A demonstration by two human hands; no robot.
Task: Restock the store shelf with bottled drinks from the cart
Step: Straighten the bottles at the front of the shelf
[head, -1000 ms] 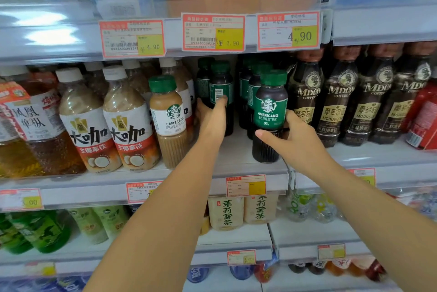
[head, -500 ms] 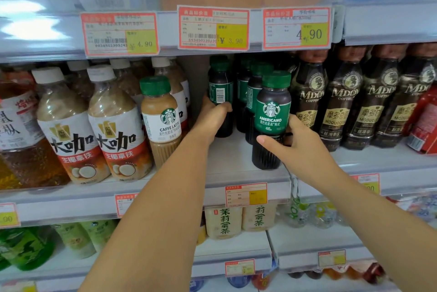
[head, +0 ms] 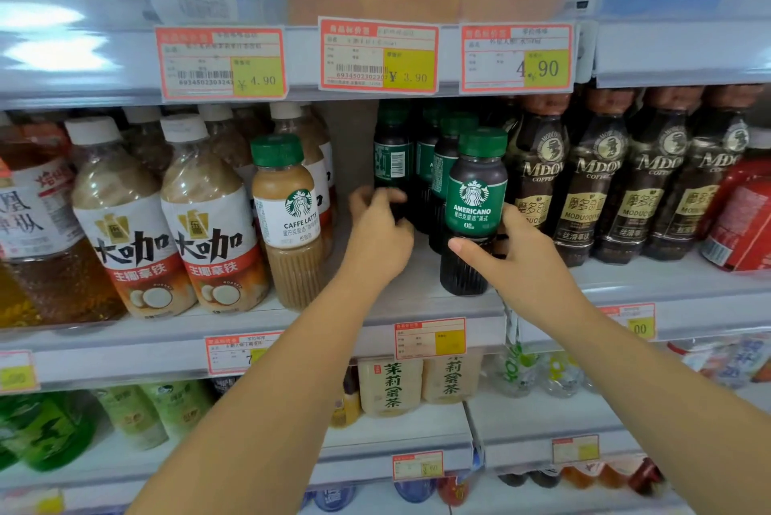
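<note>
Left hand (head: 381, 232) is blurring at the fingertips and hiding the lower half of the rear dark bottle (head: 392, 157), fingers curling round it. Right hand (head: 515, 260) is gripping the Americano bottle (head: 475, 197) low down, thumb in front, the bottle standing near the front edge of the shelf (head: 425, 289). A Caffe Latte bottle (head: 288, 214) is standing left of the left hand; dark coffee bottles (head: 592, 189) are crowding just right of the right hand.

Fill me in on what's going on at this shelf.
A person is arranging bottled coffee on the middle shelf. The right hand holds the front Americano bottle low on its body, upright near the shelf's front. The left hand curls round a rear dark bottle whose barcode faces out. A Caffe Latte bottle stands untouched to the left.
</note>
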